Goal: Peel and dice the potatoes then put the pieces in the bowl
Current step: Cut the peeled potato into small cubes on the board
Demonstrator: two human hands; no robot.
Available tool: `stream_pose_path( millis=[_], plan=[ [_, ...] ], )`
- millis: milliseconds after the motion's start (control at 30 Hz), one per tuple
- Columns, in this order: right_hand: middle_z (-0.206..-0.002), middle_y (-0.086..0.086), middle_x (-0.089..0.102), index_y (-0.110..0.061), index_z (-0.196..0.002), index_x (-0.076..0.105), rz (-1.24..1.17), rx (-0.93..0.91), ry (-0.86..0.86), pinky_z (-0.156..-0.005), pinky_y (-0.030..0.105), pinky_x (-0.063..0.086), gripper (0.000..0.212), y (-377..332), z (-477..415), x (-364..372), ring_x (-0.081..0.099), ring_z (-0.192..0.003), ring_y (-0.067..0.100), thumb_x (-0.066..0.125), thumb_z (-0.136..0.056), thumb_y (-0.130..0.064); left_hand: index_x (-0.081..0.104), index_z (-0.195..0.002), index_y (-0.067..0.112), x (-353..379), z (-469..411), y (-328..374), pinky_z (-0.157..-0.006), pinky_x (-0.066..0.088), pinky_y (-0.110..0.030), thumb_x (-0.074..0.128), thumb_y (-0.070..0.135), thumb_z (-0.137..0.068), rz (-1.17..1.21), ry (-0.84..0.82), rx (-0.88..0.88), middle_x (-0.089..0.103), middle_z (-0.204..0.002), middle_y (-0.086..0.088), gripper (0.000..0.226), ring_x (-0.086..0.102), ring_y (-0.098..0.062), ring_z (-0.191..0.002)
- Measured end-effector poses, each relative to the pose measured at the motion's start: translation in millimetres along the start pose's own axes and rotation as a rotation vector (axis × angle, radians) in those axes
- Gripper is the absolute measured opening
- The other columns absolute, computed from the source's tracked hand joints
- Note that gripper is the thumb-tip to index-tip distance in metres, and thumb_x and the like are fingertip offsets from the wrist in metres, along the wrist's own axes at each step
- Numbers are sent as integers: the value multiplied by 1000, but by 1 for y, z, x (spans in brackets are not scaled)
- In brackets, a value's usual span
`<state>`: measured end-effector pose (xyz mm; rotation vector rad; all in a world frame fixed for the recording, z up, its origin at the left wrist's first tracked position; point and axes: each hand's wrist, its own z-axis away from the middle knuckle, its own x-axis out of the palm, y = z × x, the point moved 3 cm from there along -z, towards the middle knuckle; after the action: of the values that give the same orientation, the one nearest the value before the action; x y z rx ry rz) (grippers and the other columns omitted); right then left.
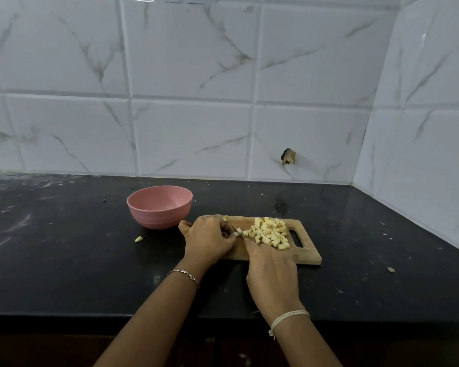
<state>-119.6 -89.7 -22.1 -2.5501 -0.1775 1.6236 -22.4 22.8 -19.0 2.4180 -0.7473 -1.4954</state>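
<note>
A wooden cutting board (pixel 306 254) lies on the black counter, with a heap of pale diced potato (pixel 269 234) on its right half. My left hand (pixel 208 238) sits on the board's left end, fingers curled over a small piece of potato that is mostly hidden. My right hand (pixel 272 271) grips a knife (pixel 237 231) whose handle is hidden in the palm; the thin blade points away from me and meets the potato beside my left fingertips. A pink bowl (pixel 159 207) stands just left of the board and looks empty.
One loose potato scrap (pixel 139 238) lies on the counter in front of the bowl, another (pixel 390 269) to the right. The black counter (pixel 64 260) runs to a marble-tiled wall (pixel 196 128) behind and on the right. The counter's front edge is near my forearms.
</note>
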Motion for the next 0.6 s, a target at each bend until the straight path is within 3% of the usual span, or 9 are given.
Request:
stream_pose_path(
  millis=[200,400,600],
  plan=[
    [-118,-2,57,-25,-149,29,-33,74,67,-76,27,45,51,3,8,-1,57,-102,16,40,-101,-13,73,-84,30,2,-1,0,-96,30,-43,64,43,-84,-1,-14,-7,62,-79,15,16,58,-6,-100],
    [-114,-3,59,-26,-146,36,-61,39,44,-77,28,46,47,2,5,1,58,-100,16,40,-100,-14,72,-80,30,1,0,1,-98,31,-42,64,39,-84,6,-29,-4,48,-63,18,13,59,-9,-99],
    [-106,-2,63,-25,-135,47,-53,9,22,-76,29,47,39,3,-1,-3,61,-95,17,44,-98,-12,74,-89,33,1,0,2,-93,24,-41,62,42,-87,-12,-27,-4,54,-72,19,15,57,-6,-105]
  ],
)
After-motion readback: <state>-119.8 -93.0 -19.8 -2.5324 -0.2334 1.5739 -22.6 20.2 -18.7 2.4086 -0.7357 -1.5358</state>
